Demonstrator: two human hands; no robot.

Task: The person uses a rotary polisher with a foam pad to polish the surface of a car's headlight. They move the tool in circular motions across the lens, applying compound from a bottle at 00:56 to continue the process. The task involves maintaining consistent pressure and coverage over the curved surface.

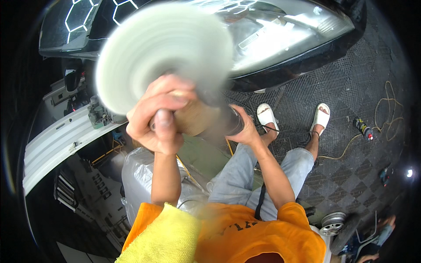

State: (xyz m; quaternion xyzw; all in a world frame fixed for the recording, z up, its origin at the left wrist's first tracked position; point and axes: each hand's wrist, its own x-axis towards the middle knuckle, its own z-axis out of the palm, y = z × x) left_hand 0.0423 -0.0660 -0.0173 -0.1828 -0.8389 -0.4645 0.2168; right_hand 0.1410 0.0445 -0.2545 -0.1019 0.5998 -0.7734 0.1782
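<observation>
Both my hands hold a polisher (pixel 193 117) up in front of me. Its large round white pad (pixel 127 52) is smeared by motion and faces up and to the left. The fingers of my left hand (pixel 155 116) are wrapped round the front of the tool, just below the pad. My right hand (pixel 246 127) grips the dark rear end of its body. Behind the pad is a clear car headlight (pixel 289 37) on a dark car; the pad covers its left part. Whether pad and headlight touch, I cannot tell.
A yellow towel (pixel 162 239) lies over my left shoulder. A spray can (pixel 363 128) and a pale cord (pixel 337 156) lie on the tiled floor at right. A long white panel (pixel 66 144) and a plastic-wrapped object (pixel 142 175) are at left. Another person (pixel 379 241) and a wheel rim (pixel 333 222) show lower right.
</observation>
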